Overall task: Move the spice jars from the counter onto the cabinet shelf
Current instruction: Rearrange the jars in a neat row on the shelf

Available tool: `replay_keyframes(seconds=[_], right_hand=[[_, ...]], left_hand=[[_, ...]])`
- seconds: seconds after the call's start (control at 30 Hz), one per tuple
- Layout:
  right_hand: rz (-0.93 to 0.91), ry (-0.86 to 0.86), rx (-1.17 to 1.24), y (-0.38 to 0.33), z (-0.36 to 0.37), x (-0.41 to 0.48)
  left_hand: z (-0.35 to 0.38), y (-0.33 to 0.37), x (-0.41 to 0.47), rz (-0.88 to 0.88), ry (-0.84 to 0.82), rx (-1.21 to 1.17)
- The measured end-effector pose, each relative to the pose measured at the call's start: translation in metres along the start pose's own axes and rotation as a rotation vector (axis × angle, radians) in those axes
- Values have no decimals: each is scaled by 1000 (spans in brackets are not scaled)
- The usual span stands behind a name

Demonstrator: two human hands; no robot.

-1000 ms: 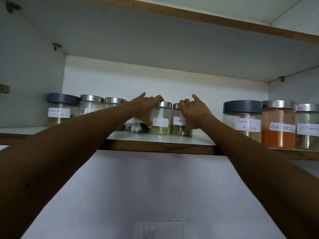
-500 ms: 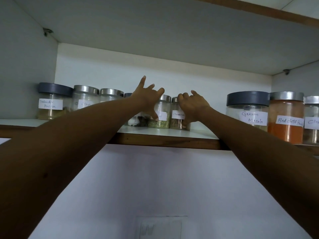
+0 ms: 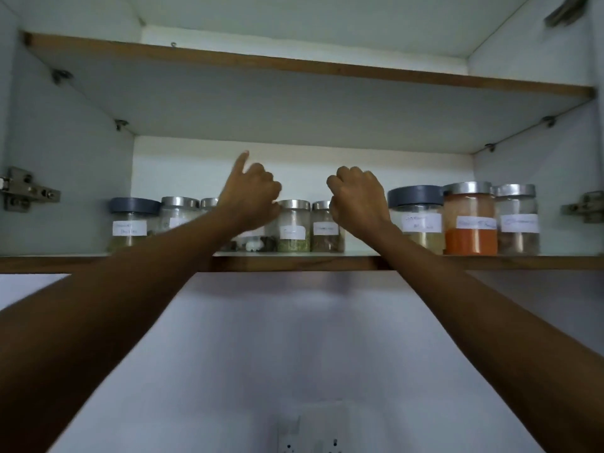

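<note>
Several labelled spice jars stand in a row on the cabinet shelf (image 3: 294,263). My left hand (image 3: 251,194) hovers in front of a jar of dark and white pieces (image 3: 253,245), which it mostly hides. Its index finger points up and the other fingers are curled, holding nothing. Just right of it stand a fennel jar (image 3: 293,227) and a brown spice jar (image 3: 327,228). My right hand (image 3: 358,199) is a loose fist beside the brown spice jar, apart from it and holding nothing.
A grey-lidded jar (image 3: 130,223) and steel-lidded jars stand at the left. A large grey-lidded jar (image 3: 416,217), an orange powder jar (image 3: 470,220) and another jar (image 3: 518,220) stand at the right. An upper shelf (image 3: 294,63) hangs overhead. Door hinges (image 3: 26,189) flank the cabinet. A wall socket (image 3: 310,433) is below.
Both hands have lifted off the middle jars and pulled back a little, with fingers curling in. The view has tilted up, showing the upper shelf.
</note>
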State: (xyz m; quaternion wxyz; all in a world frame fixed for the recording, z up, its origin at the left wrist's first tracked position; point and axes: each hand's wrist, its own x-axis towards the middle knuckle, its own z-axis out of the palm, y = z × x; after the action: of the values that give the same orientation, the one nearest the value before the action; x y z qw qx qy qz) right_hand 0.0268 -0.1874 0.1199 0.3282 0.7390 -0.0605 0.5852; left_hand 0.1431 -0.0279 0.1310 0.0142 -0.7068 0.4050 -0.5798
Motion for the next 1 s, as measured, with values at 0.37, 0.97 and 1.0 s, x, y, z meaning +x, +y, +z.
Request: replay_keyframes(seconds=[0.37, 0.97, 1.0], right_hand=[[195, -263, -144, 104, -100, -59], [84, -656, 86, 208, -91, -87], [69, -681, 88, 208, -90, -84]], left_hand=[[-78, 40, -7, 153, 6, -153], [-81, 166, 67, 114, -259, -455], [-79, 169, 71, 105, -276, -467]])
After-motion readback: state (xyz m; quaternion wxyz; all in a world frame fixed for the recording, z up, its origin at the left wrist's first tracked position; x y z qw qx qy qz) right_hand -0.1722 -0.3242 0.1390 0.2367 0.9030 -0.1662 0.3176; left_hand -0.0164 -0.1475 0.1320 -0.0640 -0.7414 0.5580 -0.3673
